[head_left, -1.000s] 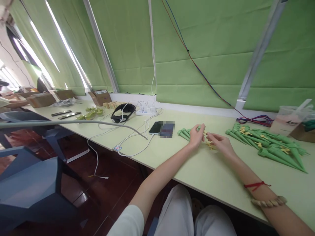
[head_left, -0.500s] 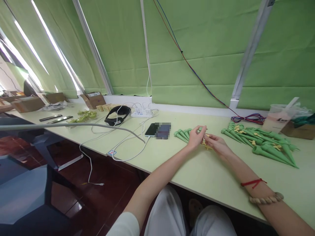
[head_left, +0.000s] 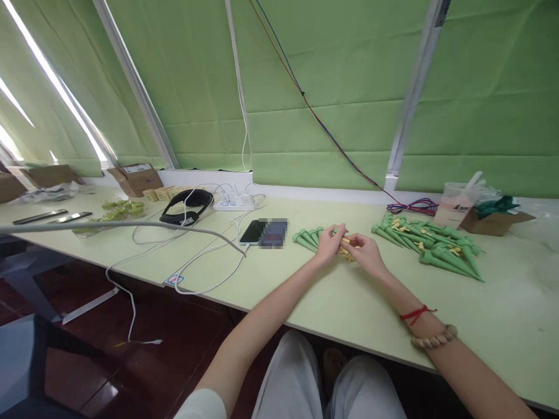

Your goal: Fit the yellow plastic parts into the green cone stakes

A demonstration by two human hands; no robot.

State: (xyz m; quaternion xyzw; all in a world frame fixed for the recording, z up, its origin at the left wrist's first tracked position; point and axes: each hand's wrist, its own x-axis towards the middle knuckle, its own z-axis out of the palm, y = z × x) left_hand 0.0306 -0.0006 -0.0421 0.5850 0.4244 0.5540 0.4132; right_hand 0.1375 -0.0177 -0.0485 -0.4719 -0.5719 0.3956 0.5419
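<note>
My left hand (head_left: 329,244) is closed around a green cone-shaped plastic spike (head_left: 335,230), of which only a little shows past the fingers. Beside it, my right hand (head_left: 365,253) pinches a small yellow plastic piece (head_left: 345,240), held against the left fingers. Yellow pieces (head_left: 348,255) lie on the table under the hands, partly hidden. Several green spikes (head_left: 309,237) lie in a row just left of my left hand. To the right of my right hand is a bigger heap of green spikes (head_left: 445,262), with small yellow pieces (head_left: 424,232) scattered over it.
A phone (head_left: 253,232) on a white cable, a power strip (head_left: 234,202) and a black headset (head_left: 187,207) are to the left. Behind the heap stand a plastic cup (head_left: 454,205) and a cardboard box (head_left: 493,222). Bundled red and blue wires (head_left: 413,206) lie near the wall.
The view has turned to the right, so everything sits further left in it. Both hands stay together, and the yellow piece between them shows more clearly.
</note>
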